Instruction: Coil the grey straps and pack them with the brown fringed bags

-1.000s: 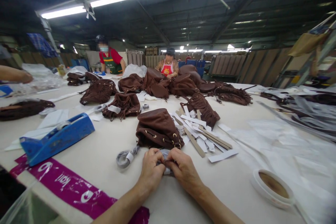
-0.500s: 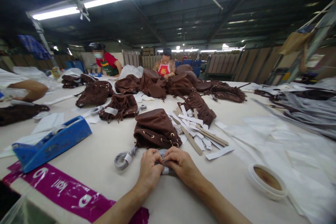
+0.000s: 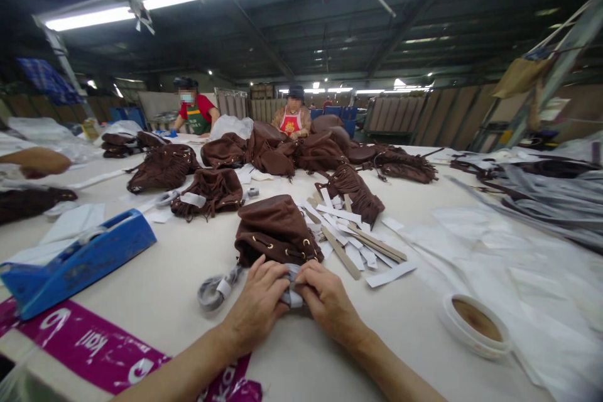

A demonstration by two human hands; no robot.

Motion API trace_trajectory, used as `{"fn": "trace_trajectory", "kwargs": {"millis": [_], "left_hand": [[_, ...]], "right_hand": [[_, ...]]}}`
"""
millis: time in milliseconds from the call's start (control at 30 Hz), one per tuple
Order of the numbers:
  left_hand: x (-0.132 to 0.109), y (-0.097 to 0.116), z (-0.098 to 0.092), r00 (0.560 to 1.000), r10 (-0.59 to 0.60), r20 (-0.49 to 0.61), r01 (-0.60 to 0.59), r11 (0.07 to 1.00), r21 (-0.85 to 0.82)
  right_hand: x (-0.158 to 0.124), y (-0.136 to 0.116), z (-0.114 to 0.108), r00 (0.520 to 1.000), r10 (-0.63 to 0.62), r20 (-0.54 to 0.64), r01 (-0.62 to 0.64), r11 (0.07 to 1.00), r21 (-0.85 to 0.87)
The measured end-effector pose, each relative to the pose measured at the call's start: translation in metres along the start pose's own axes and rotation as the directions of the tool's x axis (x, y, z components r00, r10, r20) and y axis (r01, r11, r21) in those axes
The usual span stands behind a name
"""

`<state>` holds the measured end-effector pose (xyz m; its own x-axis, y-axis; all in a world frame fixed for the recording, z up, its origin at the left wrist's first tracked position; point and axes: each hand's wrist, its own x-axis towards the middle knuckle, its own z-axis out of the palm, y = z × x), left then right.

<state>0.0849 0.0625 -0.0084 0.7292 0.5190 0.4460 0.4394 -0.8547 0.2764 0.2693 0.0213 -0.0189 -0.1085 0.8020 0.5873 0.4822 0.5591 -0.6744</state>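
Observation:
Between my two hands is a coiled grey strap [image 3: 293, 276] with a white paper band [image 3: 294, 299] around it. My left hand [image 3: 264, 294] is closed on the coil's left side, fingers bent over its top. My right hand [image 3: 325, 292] grips the right side, thumb and fingers pressed against it. Parts of the coil are hidden under the fingers. Just beyond my fingertips sits a brown drawstring bag [image 3: 276, 226] with gold eyelets. Left of my hands, a second grey coil [image 3: 211, 294], also banded in white, lies on the table.
A blue tape dispenser [image 3: 80, 260] and a purple printed strip [image 3: 94, 342] lie at the left. White and tan strips [image 3: 351, 232] are scattered right of the bag. A tape roll [image 3: 475, 325] rests on the right. More brown bags [image 3: 325, 151] are piled behind, with two people beyond.
My left hand has spread over the coil's left side, where before its fingers were pinched near the middle. More of the white band now shows. The view has shifted slightly.

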Motion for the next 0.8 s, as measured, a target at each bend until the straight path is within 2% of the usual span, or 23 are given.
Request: {"fn": "trace_trajectory", "kwargs": {"millis": [133,233,333,433,567,667,800], "left_hand": [[0.009,0.002,-0.010,0.982,0.183,-0.046,-0.180,0.982,0.051],[0.014,0.001,-0.018,0.948,0.317,-0.015,-0.313,0.943,0.118],[0.019,-0.003,-0.018,0.928,0.373,-0.024,-0.366,0.921,0.135],[0.023,-0.005,-0.010,0.913,0.389,-0.124,-0.393,0.919,-0.015],[0.027,-0.001,0.000,0.927,0.323,-0.192,-0.365,0.895,-0.258],[0.028,0.002,0.002,0.932,0.281,-0.227,-0.347,0.872,-0.345],[0.027,0.002,0.001,0.949,0.228,-0.218,-0.300,0.867,-0.397]], "right_hand": [[0.005,-0.006,-0.009,0.996,0.076,-0.046,-0.074,0.996,0.047],[0.008,-0.012,-0.015,0.984,0.170,-0.045,-0.163,0.978,0.134],[0.010,-0.016,-0.019,0.975,0.219,-0.044,-0.207,0.960,0.189],[0.009,-0.014,-0.020,0.970,0.234,-0.060,-0.213,0.947,0.241],[0.008,-0.010,-0.022,0.982,0.172,-0.075,-0.144,0.945,0.293],[0.008,-0.013,-0.025,0.989,0.126,-0.078,-0.099,0.954,0.283],[0.010,-0.025,-0.033,0.997,0.066,-0.025,-0.059,0.973,0.225]]}}
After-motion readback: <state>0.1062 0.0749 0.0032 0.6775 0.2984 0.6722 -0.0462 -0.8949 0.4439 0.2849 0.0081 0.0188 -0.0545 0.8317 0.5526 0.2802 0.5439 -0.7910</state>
